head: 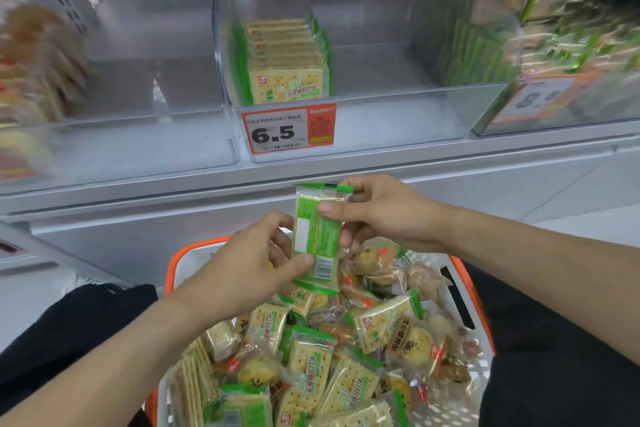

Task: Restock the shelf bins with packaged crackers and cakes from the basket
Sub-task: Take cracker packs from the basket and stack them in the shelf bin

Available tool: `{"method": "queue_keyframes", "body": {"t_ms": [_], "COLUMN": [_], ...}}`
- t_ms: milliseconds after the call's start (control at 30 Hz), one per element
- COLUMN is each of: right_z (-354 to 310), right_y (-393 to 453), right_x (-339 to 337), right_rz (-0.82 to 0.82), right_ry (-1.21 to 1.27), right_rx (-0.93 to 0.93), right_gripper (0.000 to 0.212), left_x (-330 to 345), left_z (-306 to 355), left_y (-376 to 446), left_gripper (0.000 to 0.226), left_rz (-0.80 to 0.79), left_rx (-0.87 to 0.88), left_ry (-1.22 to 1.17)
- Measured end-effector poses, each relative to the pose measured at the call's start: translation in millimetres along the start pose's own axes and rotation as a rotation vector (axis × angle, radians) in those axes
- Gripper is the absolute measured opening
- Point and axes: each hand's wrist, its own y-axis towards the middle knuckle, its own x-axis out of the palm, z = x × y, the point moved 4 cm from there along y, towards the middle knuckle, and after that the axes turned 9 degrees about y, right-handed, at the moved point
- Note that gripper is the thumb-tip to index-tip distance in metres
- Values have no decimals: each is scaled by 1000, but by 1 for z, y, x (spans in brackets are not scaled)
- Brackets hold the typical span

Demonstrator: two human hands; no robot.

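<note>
A green cracker packet (pixel 317 236) stands upright above the basket, its back label toward me. My left hand (pixel 252 260) pinches its lower edge and my right hand (pixel 384 215) pinches its upper part. Below them sits the white basket with an orange rim (pixel 176 260), full of green cracker packets (pixel 381 322) and small wrapped cakes (pixel 415 343). Straight ahead, the clear middle shelf bin (pixel 398 114) holds a short row of the same green cracker packets (pixel 287 62) at its left side.
A price tag reading 6.5 (pixel 289 128) hangs on the middle bin's front. The left bin (pixel 138 135) has snack packets at its far left. The right bin (pixel 554 107) is packed with green packets, blurred. A white shelf ledge (pixel 381 166) runs below the bins.
</note>
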Motion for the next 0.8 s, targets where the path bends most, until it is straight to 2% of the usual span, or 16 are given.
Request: {"method": "queue_keyframes", "body": {"t_ms": [100,167,233,300,367,433,567,633,700,800], "right_z": [-8,-9,-6,-2,0,0,-5,-11,-18,-22], "right_y": [-6,-5,-3,-4,-9,-12,-7,-6,-8,-9], "right_x": [4,1,-4,-4,2,8,3,-4,-13,-22], "right_rz": [-112,-100,-16,-32,-154,-223,-100,-50,2,46], "right_ry": [105,218,306,297,241,189,137,98,-9,-56], "right_rx": [-6,30,143,271,354,353,231,139,32,-52], "right_gripper": [45,52,62,60,49,35,44,44,42,46], "left_x": [-8,-17,-25,-31,-33,-31,-30,-34,-42,-45], "left_z": [-1,4,9,14,18,20,19,15,8,-9], "left_y": [2,1,-3,-8,-12,-13,-13,-12,-8,1], "left_gripper": [19,20,26,31,34,35,51,58,56,37], "left_rz": [131,278,399,480,529,543,560,587,602,437], "left_rx": [62,152,250,341,402,452,484,419,208,-185], "left_ry": [18,65,113,179,238,262,286,245,75,-462]}}
